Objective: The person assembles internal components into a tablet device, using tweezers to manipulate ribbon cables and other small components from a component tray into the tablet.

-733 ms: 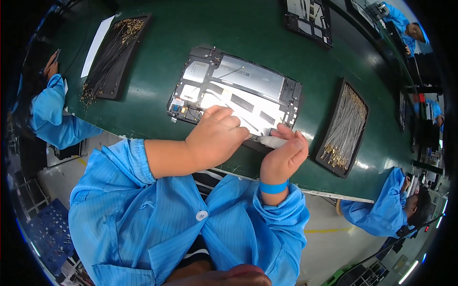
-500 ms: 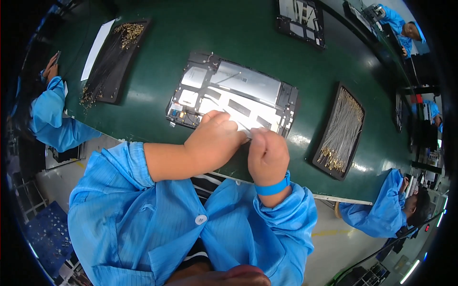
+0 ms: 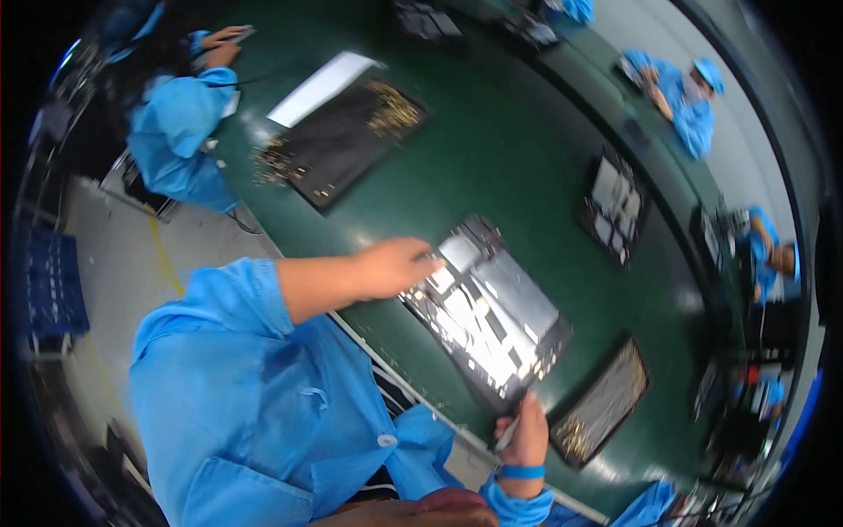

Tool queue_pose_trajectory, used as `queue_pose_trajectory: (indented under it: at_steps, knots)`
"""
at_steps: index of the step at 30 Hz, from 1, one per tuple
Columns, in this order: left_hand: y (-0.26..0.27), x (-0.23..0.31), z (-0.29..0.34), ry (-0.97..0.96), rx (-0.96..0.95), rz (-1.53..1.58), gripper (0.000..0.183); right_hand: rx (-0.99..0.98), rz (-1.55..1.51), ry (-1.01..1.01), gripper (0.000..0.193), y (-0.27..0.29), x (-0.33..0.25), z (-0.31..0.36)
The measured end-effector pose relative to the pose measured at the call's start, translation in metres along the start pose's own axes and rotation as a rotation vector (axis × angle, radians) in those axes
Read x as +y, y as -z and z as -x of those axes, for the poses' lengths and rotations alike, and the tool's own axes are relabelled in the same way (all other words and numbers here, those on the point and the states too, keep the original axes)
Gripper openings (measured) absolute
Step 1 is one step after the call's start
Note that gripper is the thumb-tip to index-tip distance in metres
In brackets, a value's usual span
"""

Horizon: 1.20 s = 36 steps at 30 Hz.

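A flat electronic device (image 3: 518, 294), its inside exposed, lies slanted on the green bench, with silver panels, white strips and a dark frame. My left hand (image 3: 391, 267) is at its left corner, with bent fingers closed on the edge; the thumb is hard to make out. At the device's near right corner is my right hand (image 3: 525, 435), a blue band round its wrist. Its fingers are closed on a small light-coloured piece (image 3: 507, 434), blurred and partly covered, whose kind I cannot tell.
A dark tray (image 3: 338, 149) with gold-tipped cables stands at the far left, beside a white sheet (image 3: 323, 88). Another cable tray (image 3: 606, 404) is at the right. A second device (image 3: 615, 206) lies farther back. Co-workers in blue sit around the green bench (image 3: 439, 176).
My hands have parted from close together over the device to its opposite corners. The whole view has turned, so the bench and device now appear slanted.
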<state>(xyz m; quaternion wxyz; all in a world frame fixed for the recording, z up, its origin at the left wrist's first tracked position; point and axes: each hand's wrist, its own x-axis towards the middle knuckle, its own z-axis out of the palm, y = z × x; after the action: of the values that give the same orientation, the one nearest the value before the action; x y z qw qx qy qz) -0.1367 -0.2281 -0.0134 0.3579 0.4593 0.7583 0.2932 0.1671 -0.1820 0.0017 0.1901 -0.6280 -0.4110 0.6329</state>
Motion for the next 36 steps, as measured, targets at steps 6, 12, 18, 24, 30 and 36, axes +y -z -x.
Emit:
queue_pose_trajectory:
  at_steps: [6, 12, 18, 24, 30, 36]
  knots:
    - [0.01, 0.016, -0.03, 0.089, 0.342, 0.642, 0.053, -0.211, -0.267, -0.194, 0.035, -0.046, -0.024, 0.001]
    - [-0.012, 0.036, 0.001, 0.195, -0.371, 1.372, 0.046, -0.384, -0.291, -0.059, 0.039, -0.124, -0.05, -0.027]
    - [0.011, 0.046, -0.021, 0.334, -0.188, 1.231, 0.032, -0.458, -0.163, 0.024, 0.037, -0.13, -0.043, -0.039]
    - [0.042, 0.053, -0.087, 0.384, 0.072, 1.424, 0.02, -0.4, -0.08, 0.096, 0.04, -0.129, -0.037, -0.045]
    - [0.025, 0.088, -0.199, 0.364, 0.178, 1.651, 0.053, -0.455, -0.013, 0.068, 0.041, -0.119, -0.037, -0.054]
    - [-0.035, 0.114, -0.223, 0.33, -0.004, 1.404, 0.058, -0.612, 0.0, 0.023, 0.041, -0.113, -0.035, -0.056]
